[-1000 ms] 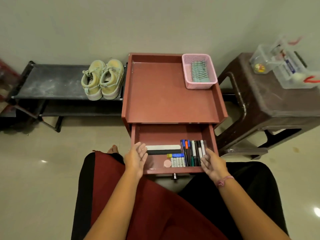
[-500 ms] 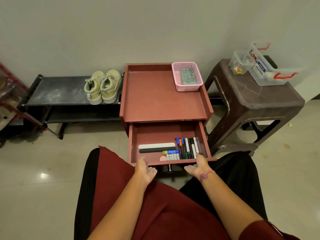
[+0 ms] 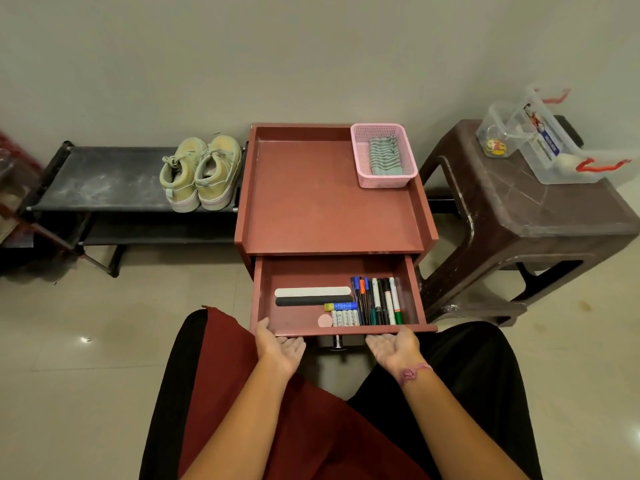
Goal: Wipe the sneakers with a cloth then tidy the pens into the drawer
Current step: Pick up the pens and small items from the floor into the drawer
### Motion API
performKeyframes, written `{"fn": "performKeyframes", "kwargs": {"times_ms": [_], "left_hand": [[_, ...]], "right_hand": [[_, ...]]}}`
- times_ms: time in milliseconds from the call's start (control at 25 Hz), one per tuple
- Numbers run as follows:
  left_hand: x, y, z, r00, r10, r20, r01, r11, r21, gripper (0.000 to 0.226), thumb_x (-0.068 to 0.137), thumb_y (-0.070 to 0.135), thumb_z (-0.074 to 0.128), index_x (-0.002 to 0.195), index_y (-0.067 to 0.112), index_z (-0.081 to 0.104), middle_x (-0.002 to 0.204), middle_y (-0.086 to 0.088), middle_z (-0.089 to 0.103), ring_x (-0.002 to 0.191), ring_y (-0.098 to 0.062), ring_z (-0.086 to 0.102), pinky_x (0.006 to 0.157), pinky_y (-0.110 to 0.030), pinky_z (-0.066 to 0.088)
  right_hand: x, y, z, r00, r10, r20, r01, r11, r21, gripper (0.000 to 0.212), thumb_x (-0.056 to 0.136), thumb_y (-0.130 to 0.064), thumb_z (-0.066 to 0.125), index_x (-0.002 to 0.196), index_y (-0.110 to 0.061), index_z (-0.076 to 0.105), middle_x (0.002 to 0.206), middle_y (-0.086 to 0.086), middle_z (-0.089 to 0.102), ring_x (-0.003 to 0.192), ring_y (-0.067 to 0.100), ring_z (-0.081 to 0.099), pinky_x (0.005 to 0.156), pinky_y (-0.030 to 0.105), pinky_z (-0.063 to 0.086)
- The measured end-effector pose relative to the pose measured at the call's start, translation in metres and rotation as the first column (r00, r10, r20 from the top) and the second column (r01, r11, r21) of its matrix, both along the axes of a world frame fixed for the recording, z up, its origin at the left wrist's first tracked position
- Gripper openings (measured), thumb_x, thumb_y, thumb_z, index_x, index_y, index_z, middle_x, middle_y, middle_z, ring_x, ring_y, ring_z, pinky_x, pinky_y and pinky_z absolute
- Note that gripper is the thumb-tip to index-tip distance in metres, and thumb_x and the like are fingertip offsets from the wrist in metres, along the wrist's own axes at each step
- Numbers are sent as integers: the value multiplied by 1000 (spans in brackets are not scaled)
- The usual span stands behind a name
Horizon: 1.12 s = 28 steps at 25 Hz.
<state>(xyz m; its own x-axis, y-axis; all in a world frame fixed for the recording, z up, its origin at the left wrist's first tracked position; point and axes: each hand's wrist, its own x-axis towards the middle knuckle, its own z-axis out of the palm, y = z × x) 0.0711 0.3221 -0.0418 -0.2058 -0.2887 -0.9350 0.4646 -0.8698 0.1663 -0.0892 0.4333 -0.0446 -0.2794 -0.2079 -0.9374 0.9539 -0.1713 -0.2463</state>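
Tiled floor, open drawer (image 3: 298,271) with pens (image 3: 377,303) inside, left hand (image 3: 280,348) and right hand (image 3: 394,348) palms-up, fingers hidden under drawer front, grip unclear

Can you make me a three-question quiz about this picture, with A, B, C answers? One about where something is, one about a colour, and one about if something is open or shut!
1. Where are the sneakers?
A. in the drawer
B. on the black rack
C. on the brown stool

2. What colour is the basket?
A. pink
B. blue
C. yellow

3. How is the drawer?
A. shut
B. taken out and on the floor
C. pulled open

Answers:
1. B, the pair sits on the rack's top shelf, left of the red cabinet.
2. A, its mesh walls are pink.
3. C, the pens lie in plain view inside, with the left hand and right hand at its front edge.
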Motion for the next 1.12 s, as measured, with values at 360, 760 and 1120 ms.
{"fn": "performKeyframes", "kwargs": {"times_ms": [360,760,1120], "left_hand": [[-22,-56,-19,992,-89,93,93,994,-48,61,102,37,35,144,-8,32,145,-25,42,135,-31,43,116,-39,27],[-34,-87,-25,999,37,-13,-38,997,-63,62,94,31,44,139,-11,36,139,-30,46,130,-38,47,113,-42,34],[-38,-90,-31,967,195,-164,-209,975,-73,62,95,26,39,143,-11,29,145,-33,37,134,-45,38,114,-50,29]], "right_hand": [[-40,-49,-16,1000,-10,24,11,1000,-25,61,101,-35,34,148,0,17,151,21,29,140,34,30,116,42,25],[-71,-87,-33,995,103,4,-103,995,-19,73,100,-47,33,148,5,15,150,25,28,137,36,34,113,41,30],[-76,-91,-30,999,33,9,-32,991,-134,80,97,-49,39,149,2,5,155,24,15,142,37,21,117,44,21]]}}
